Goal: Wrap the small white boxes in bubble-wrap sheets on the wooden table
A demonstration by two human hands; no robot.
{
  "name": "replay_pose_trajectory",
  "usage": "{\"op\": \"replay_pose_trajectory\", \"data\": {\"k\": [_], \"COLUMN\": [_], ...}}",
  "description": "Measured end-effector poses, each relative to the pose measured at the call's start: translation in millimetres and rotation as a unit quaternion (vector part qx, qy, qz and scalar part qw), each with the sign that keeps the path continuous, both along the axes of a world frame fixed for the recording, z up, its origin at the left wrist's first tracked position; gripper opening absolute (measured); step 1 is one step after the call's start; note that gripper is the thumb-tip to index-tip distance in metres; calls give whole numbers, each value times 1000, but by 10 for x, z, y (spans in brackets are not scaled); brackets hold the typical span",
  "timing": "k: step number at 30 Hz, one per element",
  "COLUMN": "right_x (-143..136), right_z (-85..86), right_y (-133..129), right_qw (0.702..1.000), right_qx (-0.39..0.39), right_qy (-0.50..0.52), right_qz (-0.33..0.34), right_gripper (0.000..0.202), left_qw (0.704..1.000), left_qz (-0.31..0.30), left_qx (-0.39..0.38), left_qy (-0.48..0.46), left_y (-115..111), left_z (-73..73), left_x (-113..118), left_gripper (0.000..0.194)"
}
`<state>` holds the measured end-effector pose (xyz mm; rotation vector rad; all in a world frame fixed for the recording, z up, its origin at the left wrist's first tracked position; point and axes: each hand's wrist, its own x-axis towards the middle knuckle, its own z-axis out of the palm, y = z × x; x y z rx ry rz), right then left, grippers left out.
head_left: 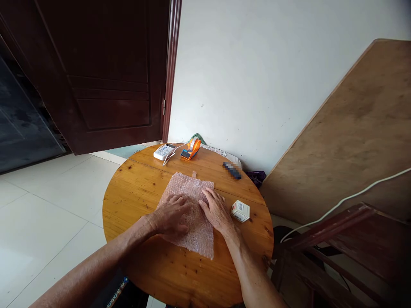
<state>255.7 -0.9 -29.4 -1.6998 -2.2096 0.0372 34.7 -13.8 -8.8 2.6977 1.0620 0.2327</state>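
Note:
A pinkish sheet of bubble wrap (195, 222) lies spread on the round wooden table in front of me. My left hand (171, 214) rests on its left part, palm down, fingers spread. On the upper right part of the sheet lies my right hand (215, 207), fingers stretched out and nothing gripped. Just right of that hand stands a small white box (240, 211) with a barcode label. A short piece of clear tape (194, 174) sticks out at the sheet's far edge.
Toward the back of the wooden table (128, 192) are an orange tape dispenser (191, 149) and a white device with a cable (163, 151). A dark blurred object (231, 170) lies at the back right. Behind stands a white wall; a dark wooden chair (334, 239) is on the right.

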Motion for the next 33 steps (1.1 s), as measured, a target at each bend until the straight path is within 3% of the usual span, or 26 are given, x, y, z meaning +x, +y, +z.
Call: {"op": "replay_pose_trajectory", "data": {"k": [4,9,16,21,33], "right_x": [0,-2,36,50,65], "right_z": [2,6,-43,-87,-33], "right_y": [-2,-4,21,43,-2], "right_qw": [1000,1000,1000,999,997], "right_qx": [-2,2,12,37,60], "right_qy": [-6,-11,2,18,51], "right_qz": [-2,-6,-7,-2,-13], "right_gripper": [42,40,41,41,40], "left_qw": [1000,999,998,998,998], "left_qz": [-7,25,-1,-10,-8], "left_qx": [-2,0,4,-7,-3], "left_qy": [-24,-28,-58,-59,-57], "left_y": [65,-10,-161,-183,-198], "left_z": [-48,-15,-69,-153,-119], "left_x": [-50,59,324,318,317], "left_gripper": [74,61,82,89,93]}}
